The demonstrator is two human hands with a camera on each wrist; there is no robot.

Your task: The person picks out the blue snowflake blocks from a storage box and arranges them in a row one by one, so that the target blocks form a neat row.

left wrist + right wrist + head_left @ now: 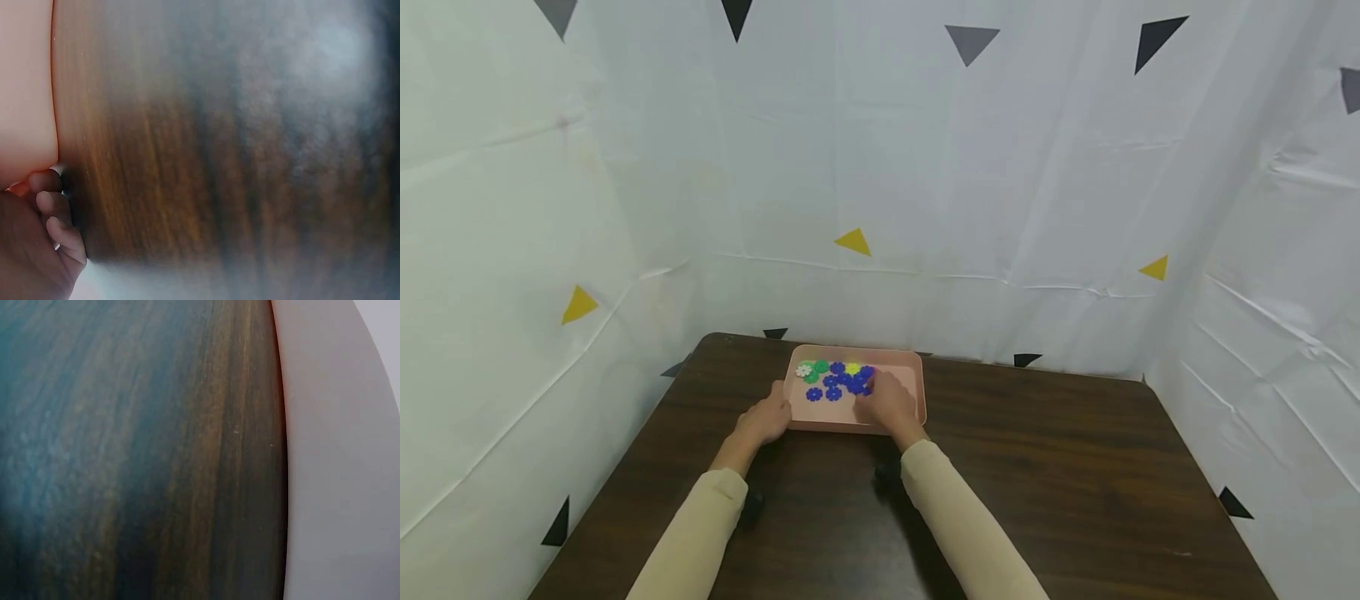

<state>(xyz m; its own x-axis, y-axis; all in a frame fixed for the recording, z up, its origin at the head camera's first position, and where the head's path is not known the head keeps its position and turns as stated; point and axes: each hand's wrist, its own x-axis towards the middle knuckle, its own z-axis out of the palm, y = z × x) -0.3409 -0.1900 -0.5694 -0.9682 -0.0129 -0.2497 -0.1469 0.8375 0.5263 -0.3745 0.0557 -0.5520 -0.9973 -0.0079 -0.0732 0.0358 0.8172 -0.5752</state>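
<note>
A pink rectangular tray (904,360) lies on the table with small flower-shaped pieces in it. Most are blue flower pieces (833,394), partly heaped in the middle. Green flower pieces (822,367) and a white one (803,370) sit at the tray's left, and a yellow piece (852,368) is behind the blue heap. My left hand (769,415) grips the tray's left edge; curled fingers (55,206) show by its wall in the left wrist view. Over the tray, my right hand (889,402) reaches into the blue heap. Its fingertips are hidden, so any grasp is unclear.
The dark wooden table (1037,467) extends to the right of the tray and in front of it. White sheeting (925,167) with triangle shapes hangs close behind the table and along both sides. The right wrist view shows only table and tray wall (337,456).
</note>
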